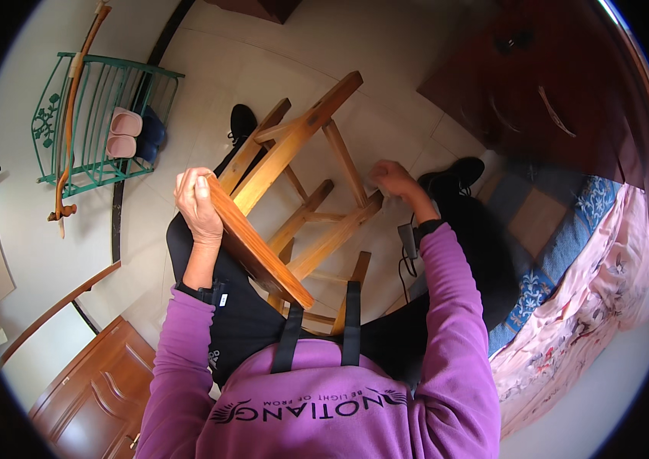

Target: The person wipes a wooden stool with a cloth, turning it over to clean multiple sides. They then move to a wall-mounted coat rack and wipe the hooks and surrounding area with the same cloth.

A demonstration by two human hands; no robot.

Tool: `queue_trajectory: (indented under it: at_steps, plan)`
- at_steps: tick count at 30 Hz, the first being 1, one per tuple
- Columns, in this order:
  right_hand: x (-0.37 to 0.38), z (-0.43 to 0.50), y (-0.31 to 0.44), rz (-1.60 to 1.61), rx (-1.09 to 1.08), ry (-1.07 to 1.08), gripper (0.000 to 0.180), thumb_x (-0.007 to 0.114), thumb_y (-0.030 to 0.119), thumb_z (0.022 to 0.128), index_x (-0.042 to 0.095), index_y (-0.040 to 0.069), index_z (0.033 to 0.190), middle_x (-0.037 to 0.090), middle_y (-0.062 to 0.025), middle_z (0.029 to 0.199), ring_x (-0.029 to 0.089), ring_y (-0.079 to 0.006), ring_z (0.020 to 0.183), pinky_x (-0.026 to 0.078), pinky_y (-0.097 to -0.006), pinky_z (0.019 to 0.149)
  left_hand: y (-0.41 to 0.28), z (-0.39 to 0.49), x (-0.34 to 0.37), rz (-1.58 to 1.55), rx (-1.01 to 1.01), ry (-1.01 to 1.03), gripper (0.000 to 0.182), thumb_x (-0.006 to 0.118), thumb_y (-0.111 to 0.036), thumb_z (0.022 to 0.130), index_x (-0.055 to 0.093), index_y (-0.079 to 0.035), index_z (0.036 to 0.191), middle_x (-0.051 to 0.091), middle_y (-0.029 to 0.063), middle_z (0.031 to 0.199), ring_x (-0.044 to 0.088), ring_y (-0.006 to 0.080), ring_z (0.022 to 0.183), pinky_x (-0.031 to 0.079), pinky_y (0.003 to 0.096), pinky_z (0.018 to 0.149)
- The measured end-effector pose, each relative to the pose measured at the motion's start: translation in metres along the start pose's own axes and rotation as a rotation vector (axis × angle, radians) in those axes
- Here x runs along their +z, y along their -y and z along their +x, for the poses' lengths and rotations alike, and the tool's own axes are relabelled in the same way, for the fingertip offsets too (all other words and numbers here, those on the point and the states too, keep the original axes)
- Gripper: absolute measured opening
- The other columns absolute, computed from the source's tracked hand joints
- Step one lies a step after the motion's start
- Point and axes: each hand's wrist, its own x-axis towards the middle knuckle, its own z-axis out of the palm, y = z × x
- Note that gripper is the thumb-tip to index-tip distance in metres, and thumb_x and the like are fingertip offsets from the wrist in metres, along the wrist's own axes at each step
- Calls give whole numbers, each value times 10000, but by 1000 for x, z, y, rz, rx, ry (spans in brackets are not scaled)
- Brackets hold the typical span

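A wooden stool is tipped over in front of me, its legs pointing away across the floor. My left hand grips one end of its seat board, thumb on the near face and fingers over the edge. My right hand, blurred, hovers near the foot of a leg at the right side. Something pale may be at its fingertips; whether it holds anything is unclear. Crosspieces join the legs. More wooden legs show lower down, close to my lap.
A green metal rack with pink slippers stands left, a wooden stick against it. At right are a dark red cabinet and a bed with pink floral fabric. A grey adapter with black cable hangs beside my right forearm.
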Motion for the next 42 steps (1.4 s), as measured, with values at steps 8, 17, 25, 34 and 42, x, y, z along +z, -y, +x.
queue_trajectory:
  at_steps: [8,17,25,34,42]
  plan:
    - [79,-12,31,-9,71,-549,384,476,290,986,612,49,1252,668,-237,1134,610,-425,1082,474,-490,948,-5,-1,0,61,9,-28,331,442,-278,969,623,-33,840,622,114,831,551,296,842,403,399,823]
    - [105,19,164,301,-331,-957,288,609,127,935,597,35,1208,578,-239,1160,566,-418,1081,462,-465,928,-13,-7,3,107,68,-69,274,498,-283,940,599,-62,814,595,68,793,542,274,811,379,390,820]
    - [1,27,185,30,-341,-1091,221,596,95,949,619,44,1163,554,-185,1113,581,-384,992,482,-452,859,-19,-24,-6,41,157,-53,281,525,-318,890,593,-63,793,593,79,794,539,279,815,379,396,842]
    - [-34,70,152,-593,-228,-726,265,542,295,994,687,156,1167,630,-127,1168,643,-355,1034,533,-449,827,-23,-32,-5,55,155,-12,350,480,-370,911,589,-57,799,597,93,825,553,298,839,378,439,953]
    - [15,-4,175,-158,-506,-469,214,602,223,965,676,44,1059,698,-168,962,657,-383,923,523,-437,783,-11,-22,-7,6,174,-30,355,514,-396,912,609,-78,783,603,71,791,545,285,813,373,410,891]
